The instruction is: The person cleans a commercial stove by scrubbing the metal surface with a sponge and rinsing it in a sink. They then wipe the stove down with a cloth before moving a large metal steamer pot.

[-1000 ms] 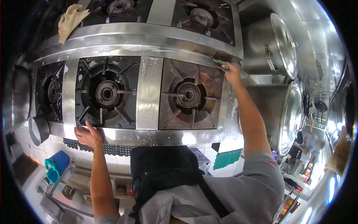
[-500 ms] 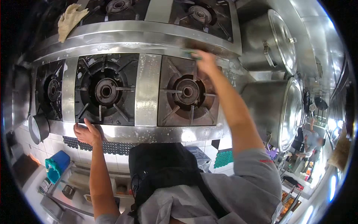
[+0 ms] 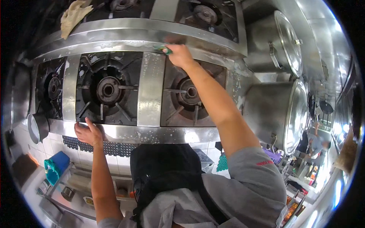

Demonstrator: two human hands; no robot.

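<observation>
Grips a green pad [image 3: 162,49] in the right hand [image 3: 180,56], with fingers curled closed around one end, just left of twelve o'clock in the view. Holds it at the back steel strip [image 3: 114,46] of the front burner row, just above the top end of the steel divider [image 3: 151,91] between two burners. Reaches across the right-hand burner [image 3: 191,91] with the right forearm.

Rests the left hand [image 3: 89,133] near nine o'clock on the front rail [image 3: 178,135] of the stove, with thumb and fingers spread loosely open and nothing visible in the grasp. Places it just below the large burner [image 3: 108,90] left of the divider.

Shows white suds and droplets along the back strip, on the divider and on the front rail.

Has a beige cloth [image 3: 72,19] lying between ten and eleven o'clock, over the rear part of the stove. Has one large lidded pot [image 3: 262,45] at two o'clock and another big pot [image 3: 268,114] at three. Includes a small pan [image 3: 38,128] at nine o'clock, a blue bin [image 3: 60,162] at eight, and another person [image 3: 316,144] well apart, between three and four o'clock.
</observation>
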